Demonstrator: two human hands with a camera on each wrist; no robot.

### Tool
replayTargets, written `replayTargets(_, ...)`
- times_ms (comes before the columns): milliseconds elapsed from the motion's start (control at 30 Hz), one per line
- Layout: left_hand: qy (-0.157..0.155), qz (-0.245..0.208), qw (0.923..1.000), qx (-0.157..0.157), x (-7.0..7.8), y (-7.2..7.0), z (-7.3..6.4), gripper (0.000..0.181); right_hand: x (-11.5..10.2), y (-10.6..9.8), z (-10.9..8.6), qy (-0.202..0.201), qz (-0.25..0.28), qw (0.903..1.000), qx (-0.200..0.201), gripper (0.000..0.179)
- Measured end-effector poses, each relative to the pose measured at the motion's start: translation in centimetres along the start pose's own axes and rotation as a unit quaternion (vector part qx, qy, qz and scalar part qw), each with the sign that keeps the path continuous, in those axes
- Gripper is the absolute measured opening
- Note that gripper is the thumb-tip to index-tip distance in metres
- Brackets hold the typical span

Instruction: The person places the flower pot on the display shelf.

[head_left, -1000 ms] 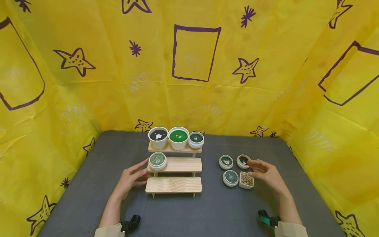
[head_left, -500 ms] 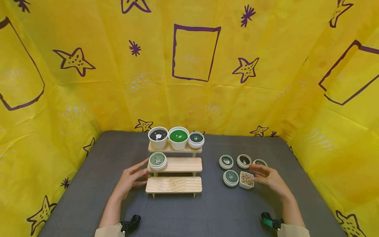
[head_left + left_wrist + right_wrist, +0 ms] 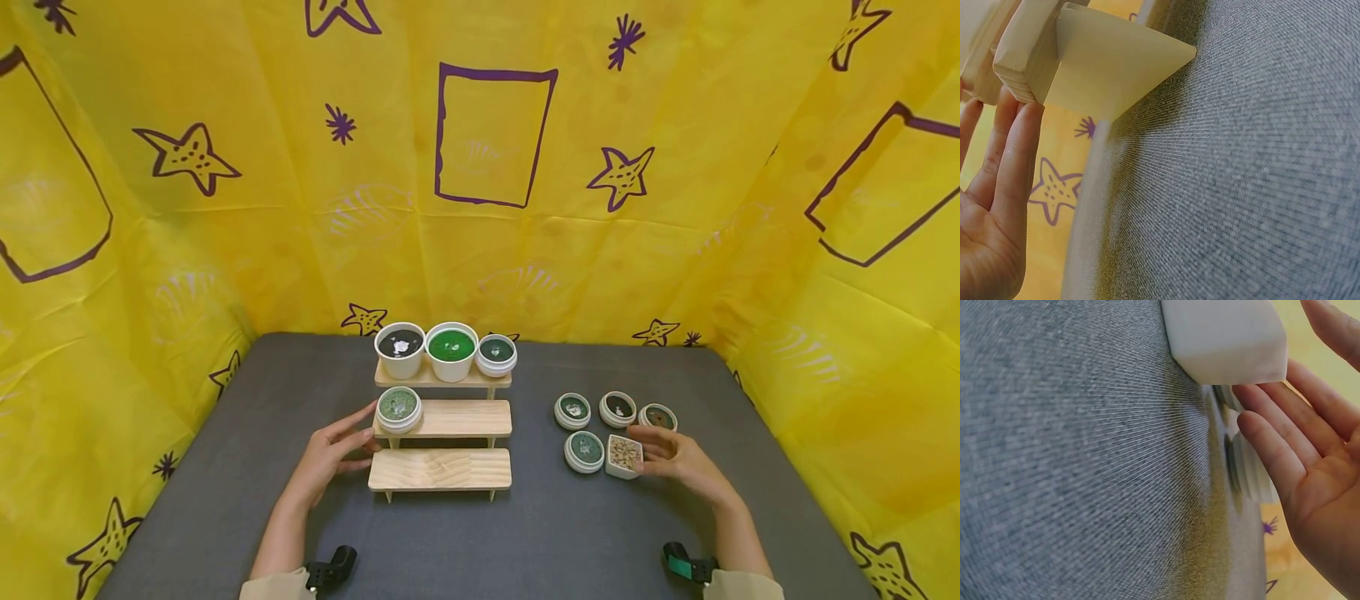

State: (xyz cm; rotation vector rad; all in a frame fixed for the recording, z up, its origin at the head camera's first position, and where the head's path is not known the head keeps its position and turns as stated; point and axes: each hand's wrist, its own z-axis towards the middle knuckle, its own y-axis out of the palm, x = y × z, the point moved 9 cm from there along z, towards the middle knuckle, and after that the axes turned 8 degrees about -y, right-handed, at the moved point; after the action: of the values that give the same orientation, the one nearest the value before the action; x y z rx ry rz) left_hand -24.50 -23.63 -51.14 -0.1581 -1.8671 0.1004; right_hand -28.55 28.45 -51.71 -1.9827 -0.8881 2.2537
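Note:
My left hand (image 3: 330,457) touches the left ends of a three-tier wooden stand, fingers stretched out; in the left wrist view, fingertips (image 3: 1025,115) meet a board's end (image 3: 1025,53). My right hand (image 3: 686,462) is at a small square white bowl (image 3: 624,457) of beige seeds or grain. Its fingers are behind the bowl and its thumb is at the right side. In the right wrist view, the fingers (image 3: 1279,425) lie loosely extended beside the bowl (image 3: 1229,340), the thumb apart from them. Whether the fingertips press on the bowl I cannot tell.
On the stand's top tier (image 3: 442,377) are a dark-filled tub (image 3: 401,350), a green-filled tub (image 3: 452,354) and a small pot (image 3: 497,355). A green pot (image 3: 399,410) occupies the middle tier's left. Several round pots (image 3: 584,452) surround the bowl. A yellow cloth (image 3: 480,250) hangs behind.
My right hand has drawn back from the dark round pot, slightly right and nearer, to the square bowl, uncovering the far-right round pot. My left hand has stayed in place.

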Motion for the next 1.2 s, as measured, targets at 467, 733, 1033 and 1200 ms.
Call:
replayTargets(467, -0.001, -0.002, 1.0000, 0.004, 0.1, 0.0, -0.1, 0.058, 0.9, 1.1, -0.2, -0.018, 0.050, 0.9967, -0.062, 0.069)
replayTargets(733, 0.001, -0.003, 1.0000, 0.003, 0.1, 0.0, -0.2, 0.058, 1.1, 1.0, -0.2, -0.008, 0.046, 0.9975, -0.052, 0.068)
replayTargets(1033, -0.001, -0.005, 1.0000, 0.004, 0.2, 0.0, -0.2, 0.058, 1.6, 0.8, -0.2, 0.012, 0.028, 0.9985, -0.044, 0.070)
replayTargets(1200, 0.000, -0.004, 1.0000, 0.002, 0.2, 0.1, -0.3, 0.058, 1.7, 0.8, -0.2, 0.015, 0.025, 0.9989, -0.036, 0.068)
